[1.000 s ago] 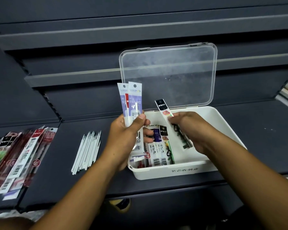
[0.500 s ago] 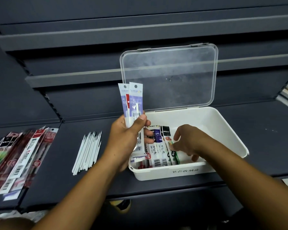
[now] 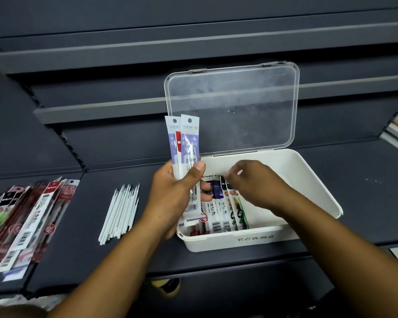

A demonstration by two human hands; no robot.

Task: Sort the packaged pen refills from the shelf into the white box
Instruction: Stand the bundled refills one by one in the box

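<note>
Head view: left hand (image 3: pixel 177 196) gripped upright refill packs (image 3: pixel 184 148), thumb curled across them, at the white box (image 3: pixel 239 243) left edge. Right hand (image 3: pixel 255 184) hovered over boxed packs (image 3: pixel 223 216), fingers curled, blurred; couldn't tell any pinch. Shelf packs (image 3: pixel 25 221) lay far left.

place: stationery shop | evidence: dark display shelving (image 3: pixel 193 106), packaged refills (image 3: pixel 28 216)

The white box (image 3: pixel 313 180) is set open. Refill packets (image 3: pixel 218 216) are laid flat along its 9 o'clock side, purple-and-white packets (image 3: pixel 185 143) held upright above them, red packets (image 3: pixel 28 216) fanned farther toward 9 o'clock.
</note>
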